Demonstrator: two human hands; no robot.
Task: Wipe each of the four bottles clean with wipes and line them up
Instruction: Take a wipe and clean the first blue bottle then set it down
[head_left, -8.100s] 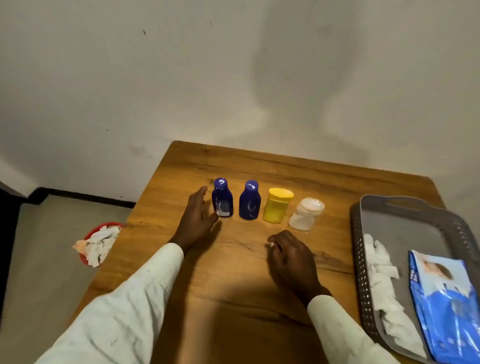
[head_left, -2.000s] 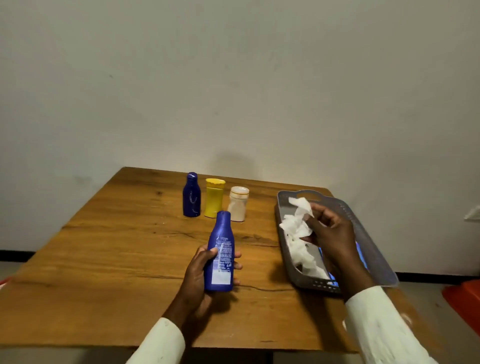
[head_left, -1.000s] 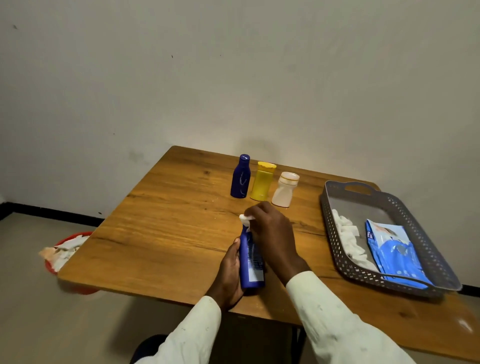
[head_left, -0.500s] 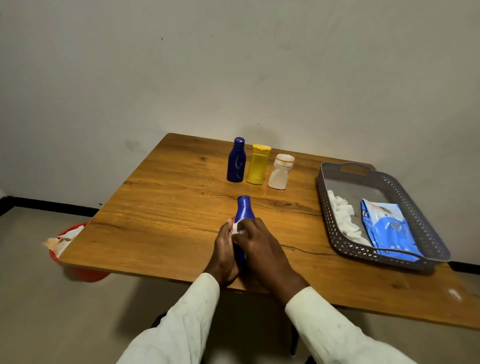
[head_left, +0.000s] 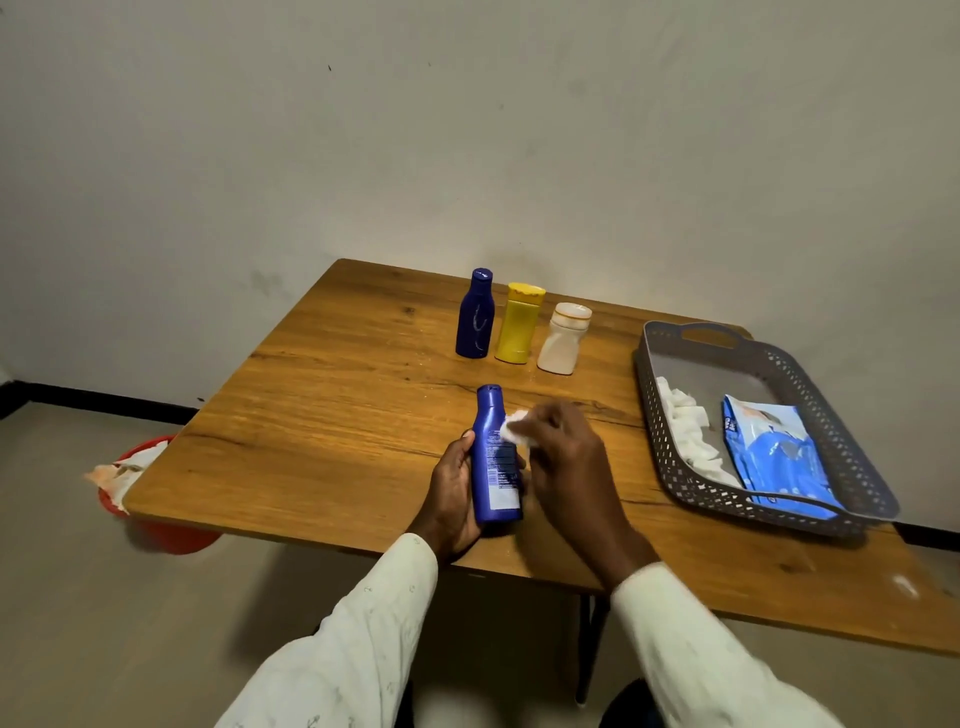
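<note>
Head view, centre frame: left hand (head_left: 451, 486) wrapped round blue bottle (head_left: 496, 457), held upright-tilted above table (head_left: 322, 415) near edge. Right hand (head_left: 561, 449) pinching white wipe (head_left: 515, 434) against bottle's right side. Three other bottles (head_left: 519, 325) standing in row, upper centre.

Risks: wet plastic slipping from grip, dropping over table edge; wipe bunching, missing label side; cap loosening under rubbing.

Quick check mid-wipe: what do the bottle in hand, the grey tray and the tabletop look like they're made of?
Held blue bottle: looks like smooth, slightly glossy plastic, with a soft sheen along its side and a printed label.
Grey tray: probably moulded matte plastic, given the regular perforated walls and cut-out handle.
Table: wood or wood-look laminate, with visible grain and knots under a satin sheen; which one cannot be told.
</note>
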